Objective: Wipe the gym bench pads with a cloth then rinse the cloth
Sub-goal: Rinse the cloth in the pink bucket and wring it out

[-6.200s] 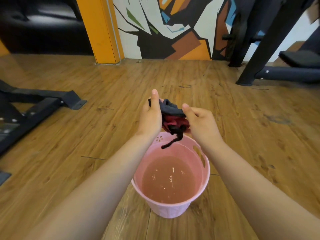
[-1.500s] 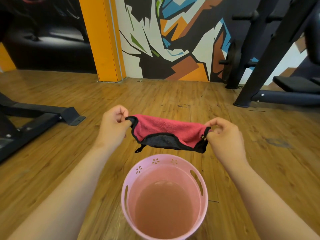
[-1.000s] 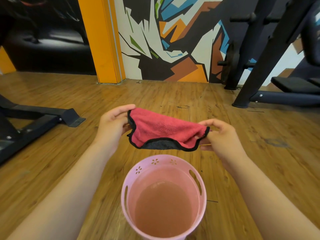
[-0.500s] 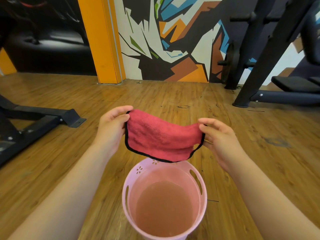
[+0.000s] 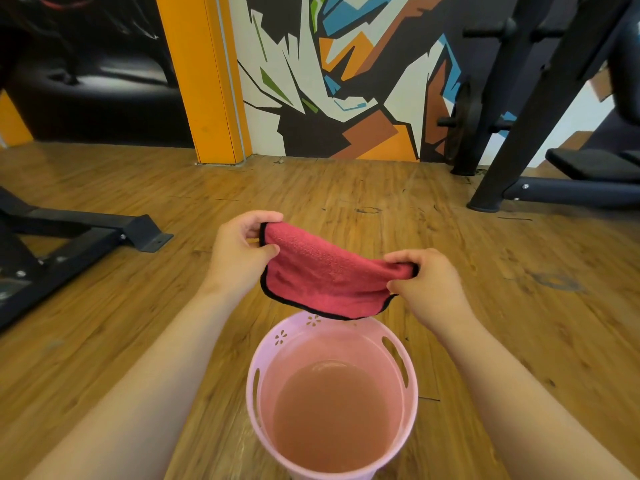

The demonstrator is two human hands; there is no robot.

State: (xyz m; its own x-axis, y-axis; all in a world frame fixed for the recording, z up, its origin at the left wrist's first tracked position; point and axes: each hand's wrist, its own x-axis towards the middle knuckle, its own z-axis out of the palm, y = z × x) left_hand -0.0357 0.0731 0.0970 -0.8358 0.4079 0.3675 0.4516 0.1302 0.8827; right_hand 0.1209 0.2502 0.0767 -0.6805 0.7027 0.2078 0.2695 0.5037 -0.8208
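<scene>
A view from the person's head, looking down past two bare forearms at a wooden floor [image 5: 346, 202]. Both hands hold a red cloth [image 5: 322, 278] with a thin black edge, stretched out between them in the air. The left hand [image 5: 239, 254] pinches the cloth's upper left corner between thumb and fingers, and sits a little higher and farther from the camera. The right hand [image 5: 427, 282] is closed on the upper right corner, fingers curled over the fabric. The cloth sags slightly along its top edge and hangs down in a loose curve, so its lower hem dips toward the far rim of a pink plastic bucket [image 5: 254, 403] standing on the floor directly below (whether the hem touches the rim cannot be told; it overlaps it in this view). The bucket has slot handles and small flower cut-outs near its rim, and holds cloudy pinkish water [image 5: 332, 417]. The cloth is above the water, not in it.

On the left, a black metal equipment frame [image 5: 86, 230] rests on the floor. On the right stand black slanted uprights with a dark padded gym bench [image 5: 595, 164] behind them, well apart from the hands. Beyond, an orange pillar [image 5: 204, 77] stands beside a wall painted with an angular mural [image 5: 346, 74].
</scene>
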